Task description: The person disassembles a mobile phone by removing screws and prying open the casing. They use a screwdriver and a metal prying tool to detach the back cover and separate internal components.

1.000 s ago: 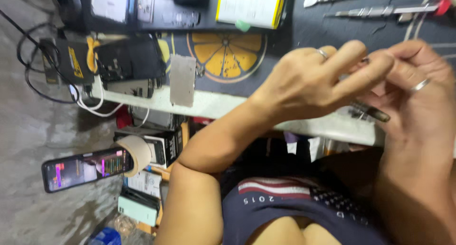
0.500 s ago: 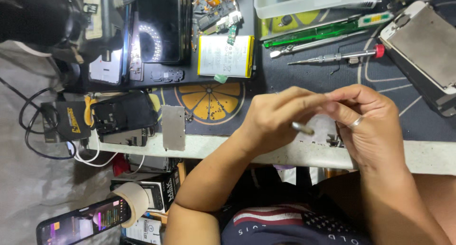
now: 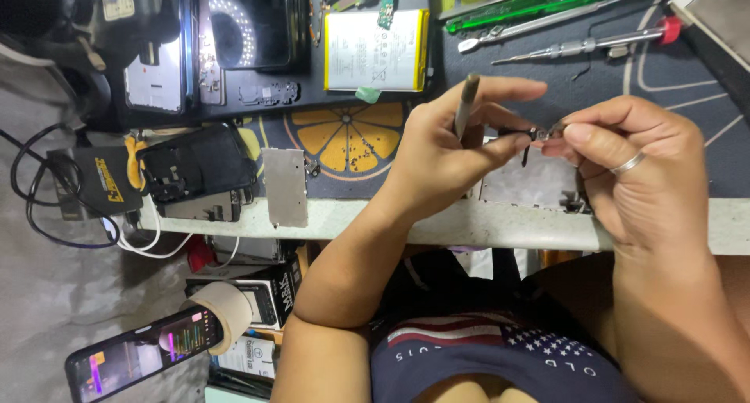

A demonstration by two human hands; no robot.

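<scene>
Just above the table's near edge, the left hand [image 3: 437,149] and right hand [image 3: 641,172] pinch a tiny dark metal-and-ribbon phone part [image 3: 537,134] between thumb and forefinger tips; the left also grips a slim grey tweezer-like tool [image 3: 466,102]. The part looks feather-light, flimsy and fragile, best held by its edges.

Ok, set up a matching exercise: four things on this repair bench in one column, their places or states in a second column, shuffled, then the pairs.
Things:
1. flat battery
2. red-capped screwdriver
3. bare metal plate
4. small dark part

Places or states:
A. pinched between the fingertips of the left hand and the right hand
B. at the table's near edge, beside the orange-slice print
C. lying on the dark mat beyond the hands
D. white-faced, beyond the orange-slice print

Pairs: 1-D, 2-C, 3-B, 4-A
</scene>
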